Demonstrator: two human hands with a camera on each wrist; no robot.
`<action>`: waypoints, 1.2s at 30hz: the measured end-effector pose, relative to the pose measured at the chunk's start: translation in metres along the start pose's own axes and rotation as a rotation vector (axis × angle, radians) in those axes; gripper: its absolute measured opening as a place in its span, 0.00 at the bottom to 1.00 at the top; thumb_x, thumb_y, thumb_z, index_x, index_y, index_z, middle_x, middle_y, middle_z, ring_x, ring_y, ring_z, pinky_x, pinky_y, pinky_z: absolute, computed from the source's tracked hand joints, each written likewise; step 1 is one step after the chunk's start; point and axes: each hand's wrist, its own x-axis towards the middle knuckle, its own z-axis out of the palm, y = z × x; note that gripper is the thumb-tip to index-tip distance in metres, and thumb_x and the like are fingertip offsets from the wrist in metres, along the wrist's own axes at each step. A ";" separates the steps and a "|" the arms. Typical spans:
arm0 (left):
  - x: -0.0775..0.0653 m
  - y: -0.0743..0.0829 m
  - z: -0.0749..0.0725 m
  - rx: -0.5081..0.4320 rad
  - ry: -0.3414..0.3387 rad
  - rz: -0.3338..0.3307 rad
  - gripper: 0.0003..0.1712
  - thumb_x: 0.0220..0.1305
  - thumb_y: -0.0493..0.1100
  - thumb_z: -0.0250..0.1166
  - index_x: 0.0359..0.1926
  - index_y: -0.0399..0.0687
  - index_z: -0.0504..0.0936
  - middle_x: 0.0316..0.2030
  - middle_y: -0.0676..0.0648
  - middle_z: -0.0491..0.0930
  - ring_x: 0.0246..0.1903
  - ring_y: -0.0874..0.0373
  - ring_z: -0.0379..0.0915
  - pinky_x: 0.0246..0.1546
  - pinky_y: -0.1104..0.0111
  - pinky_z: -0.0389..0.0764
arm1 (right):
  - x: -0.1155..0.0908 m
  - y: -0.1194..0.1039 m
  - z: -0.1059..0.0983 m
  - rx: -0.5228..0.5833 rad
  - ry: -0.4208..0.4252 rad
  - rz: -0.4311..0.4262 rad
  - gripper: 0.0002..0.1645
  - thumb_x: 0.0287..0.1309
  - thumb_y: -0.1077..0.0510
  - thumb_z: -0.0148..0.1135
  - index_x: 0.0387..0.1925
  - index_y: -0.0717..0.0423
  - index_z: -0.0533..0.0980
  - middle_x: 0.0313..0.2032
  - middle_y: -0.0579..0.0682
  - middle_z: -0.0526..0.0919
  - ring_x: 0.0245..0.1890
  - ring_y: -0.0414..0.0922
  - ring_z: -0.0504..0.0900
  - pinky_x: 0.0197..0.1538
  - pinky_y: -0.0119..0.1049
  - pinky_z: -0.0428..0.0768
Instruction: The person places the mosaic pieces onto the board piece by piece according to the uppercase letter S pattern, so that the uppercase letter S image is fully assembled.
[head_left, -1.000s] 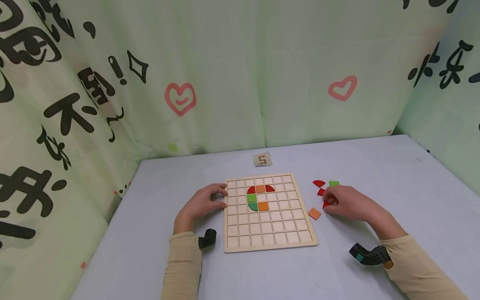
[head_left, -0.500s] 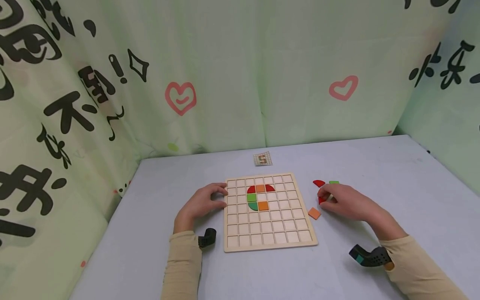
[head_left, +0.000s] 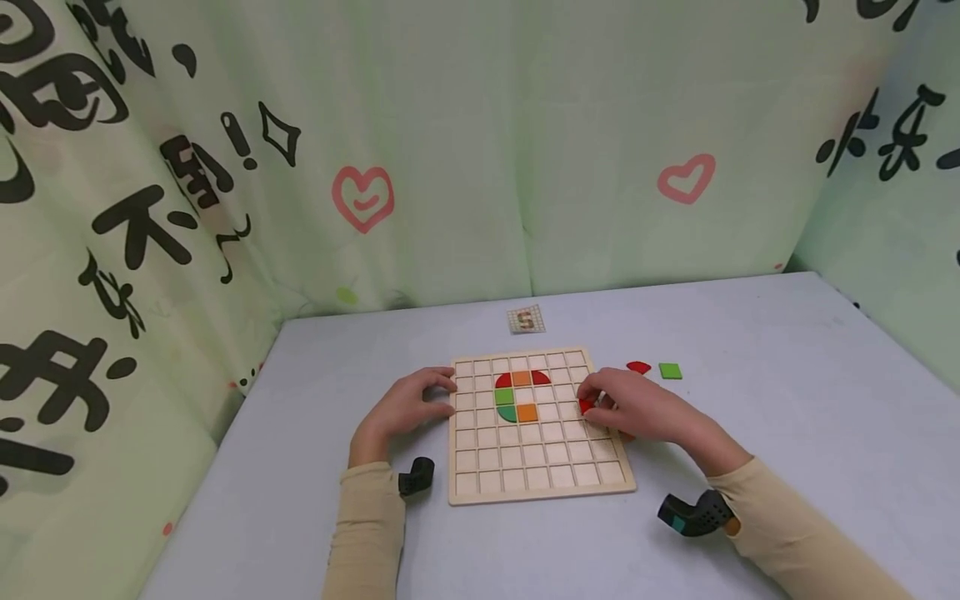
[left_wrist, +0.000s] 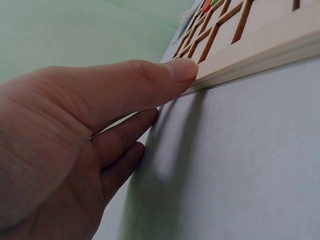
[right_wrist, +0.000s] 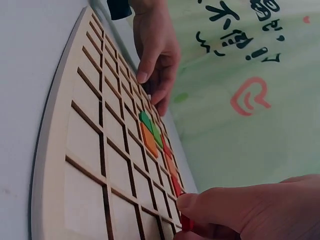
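Observation:
A wooden grid board (head_left: pixel 540 496) lies on the table. In its upper middle sit red quarter-round tiles (head_left: pixel 503 381), orange square tiles (head_left: pixel 527 412), a light green square tile (head_left: pixel 503 397) and a darker green quarter-round tile (head_left: pixel 507 413). My left hand (head_left: pixel 402 410) touches the board's left edge, its thumb (left_wrist: pixel 182 70) resting against the rim. Over the right side of the board, my right hand (head_left: pixel 637 404) pinches a red tile (right_wrist: pixel 186 222) between thumb and fingers. The fingers hide part of that tile, so its full shape cannot be told.
Right of the board lie a red quarter-round tile (head_left: pixel 639 367) and a green square tile (head_left: pixel 670 371). An orange tile (head_left: pixel 627 436) shows partly beneath my right hand. A small patterned card (head_left: pixel 526 319) lies behind the board. A printed curtain (head_left: pixel 450 167) hangs behind the table.
My right hand has picked up red from among the loose tiles and moved left with it, over the board's right side. The left hand stays at the board's left edge.

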 end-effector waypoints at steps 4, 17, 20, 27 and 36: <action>0.000 0.000 0.000 -0.001 -0.002 0.001 0.16 0.60 0.38 0.72 0.49 0.45 0.83 0.68 0.47 0.73 0.73 0.47 0.61 0.74 0.53 0.63 | 0.012 -0.010 0.006 -0.074 -0.006 -0.032 0.10 0.60 0.60 0.68 0.44 0.56 0.81 0.35 0.45 0.79 0.36 0.41 0.74 0.38 0.31 0.77; 0.002 0.001 -0.001 0.011 -0.006 0.004 0.16 0.60 0.38 0.72 0.50 0.45 0.83 0.69 0.48 0.72 0.73 0.47 0.60 0.74 0.53 0.62 | 0.028 -0.020 0.018 -0.148 0.003 -0.061 0.12 0.60 0.58 0.70 0.46 0.56 0.82 0.38 0.46 0.80 0.37 0.41 0.74 0.41 0.33 0.79; 0.002 0.000 -0.001 0.013 -0.007 0.003 0.16 0.60 0.38 0.72 0.50 0.45 0.83 0.69 0.48 0.72 0.73 0.47 0.60 0.74 0.53 0.62 | 0.031 -0.021 0.020 -0.144 0.021 -0.069 0.12 0.60 0.59 0.70 0.45 0.56 0.83 0.37 0.45 0.81 0.37 0.41 0.75 0.42 0.34 0.79; 0.001 0.001 -0.001 0.007 -0.007 0.005 0.17 0.60 0.37 0.72 0.50 0.44 0.83 0.69 0.47 0.72 0.73 0.47 0.60 0.74 0.53 0.62 | 0.038 -0.026 0.026 -0.143 0.009 -0.070 0.11 0.59 0.59 0.70 0.44 0.58 0.83 0.37 0.47 0.81 0.35 0.41 0.74 0.40 0.32 0.79; 0.000 0.000 -0.001 0.012 -0.003 0.009 0.16 0.60 0.37 0.72 0.50 0.44 0.83 0.69 0.46 0.72 0.73 0.47 0.60 0.74 0.53 0.62 | 0.041 -0.026 0.029 -0.157 0.006 -0.054 0.09 0.59 0.60 0.69 0.41 0.58 0.82 0.34 0.47 0.80 0.33 0.41 0.73 0.37 0.31 0.76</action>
